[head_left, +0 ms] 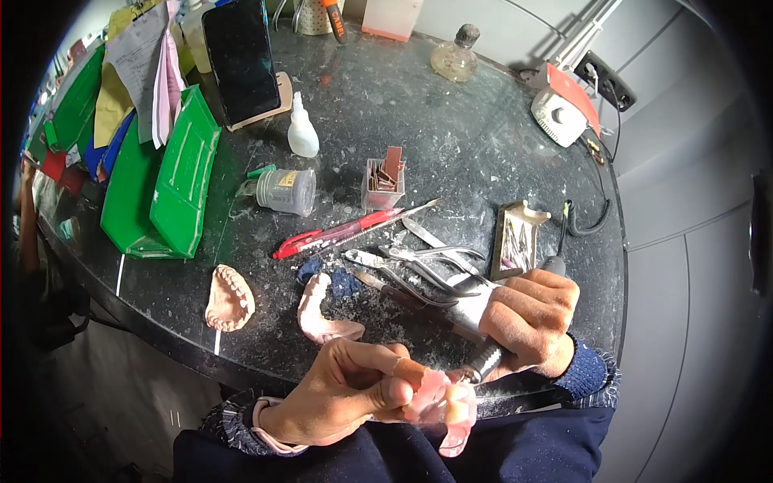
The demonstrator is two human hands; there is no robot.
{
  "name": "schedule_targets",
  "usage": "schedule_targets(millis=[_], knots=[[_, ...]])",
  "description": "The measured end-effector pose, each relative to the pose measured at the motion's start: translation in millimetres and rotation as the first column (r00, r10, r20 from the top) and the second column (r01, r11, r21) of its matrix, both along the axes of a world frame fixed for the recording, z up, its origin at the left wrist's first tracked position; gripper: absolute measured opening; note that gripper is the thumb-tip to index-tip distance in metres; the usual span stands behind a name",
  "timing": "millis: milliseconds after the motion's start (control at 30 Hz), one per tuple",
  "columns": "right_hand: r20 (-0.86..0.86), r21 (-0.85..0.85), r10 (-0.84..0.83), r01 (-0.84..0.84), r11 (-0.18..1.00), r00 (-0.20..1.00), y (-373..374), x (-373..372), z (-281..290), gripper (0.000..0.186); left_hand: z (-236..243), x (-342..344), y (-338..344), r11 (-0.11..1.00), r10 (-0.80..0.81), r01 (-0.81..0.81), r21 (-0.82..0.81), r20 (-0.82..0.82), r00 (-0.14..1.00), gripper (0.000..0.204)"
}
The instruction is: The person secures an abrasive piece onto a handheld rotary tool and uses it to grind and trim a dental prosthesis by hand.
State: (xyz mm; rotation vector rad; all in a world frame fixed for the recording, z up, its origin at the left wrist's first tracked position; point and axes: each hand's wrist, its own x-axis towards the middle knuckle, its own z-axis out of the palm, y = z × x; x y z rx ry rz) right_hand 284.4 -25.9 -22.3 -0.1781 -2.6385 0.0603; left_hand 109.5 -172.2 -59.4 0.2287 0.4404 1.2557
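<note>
A pink acrylic denture plate is held low in front of the body, just past the near edge of the dark speckled stone table. It is gripped by the left hand, whose fingers are closed tightly on its left part, with the thumb pressed on top. The tip of a silver rotary handpiece is laid against the plate's upper edge; the tool is enclosed by the right hand, fingers wrapped fully around its body. The step in hand is judged to be the trimming of the plate's rim. For the next move a steady grip and light pressure seem to be required, with the plate turned little by little. On the table behind, a pink plaster jaw cast, a second tooth cast, steel pliers and a red pen are lying.
</note>
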Motion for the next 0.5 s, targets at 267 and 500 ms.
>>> schedule_targets(millis=[267,500], knots=[[0.004,0.054,-0.032,0.031,0.998,0.999,-1.6,0.4,-0.2,0.046,-7.8,0.5,-1.4,0.999,0.027,-0.027,0.018,-0.008,1.0,0.013],[0.018,0.116,-0.009,0.007,0.993,1.0,-1.5,1.0,0.7,0.037,-15.1,2.3,-0.3,0.994,0.082,-0.081,0.073,-0.016,0.996,0.016]])
